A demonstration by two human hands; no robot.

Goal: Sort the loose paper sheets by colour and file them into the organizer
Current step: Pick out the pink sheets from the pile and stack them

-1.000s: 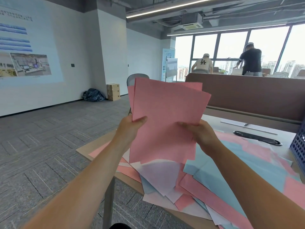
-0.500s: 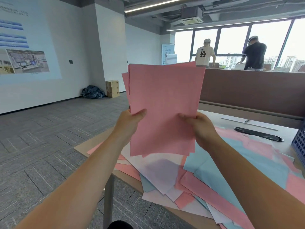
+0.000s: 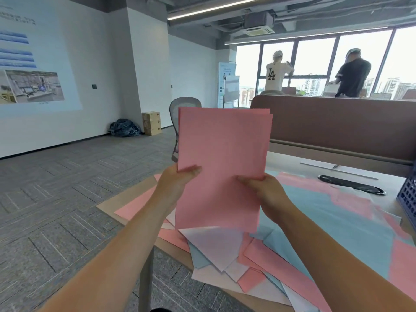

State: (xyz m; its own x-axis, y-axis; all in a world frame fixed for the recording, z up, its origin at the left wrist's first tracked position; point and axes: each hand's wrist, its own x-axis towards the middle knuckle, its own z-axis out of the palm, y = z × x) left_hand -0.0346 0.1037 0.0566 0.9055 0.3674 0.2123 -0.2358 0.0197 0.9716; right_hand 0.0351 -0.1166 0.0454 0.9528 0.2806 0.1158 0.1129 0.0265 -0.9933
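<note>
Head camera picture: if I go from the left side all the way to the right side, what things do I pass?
projected slide on the wall → dark bag on the floor → cardboard boxes → left hand → pink sheets → right hand → black slot in the table → blue organizer

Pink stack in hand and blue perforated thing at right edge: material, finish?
Pink stack: thin paper, matte; sheet edges fan apart at the top, no glare. Blue perforated organizer: probably moulded plastic, slight sheen, regular grid of holes; only a corner shows.
</note>
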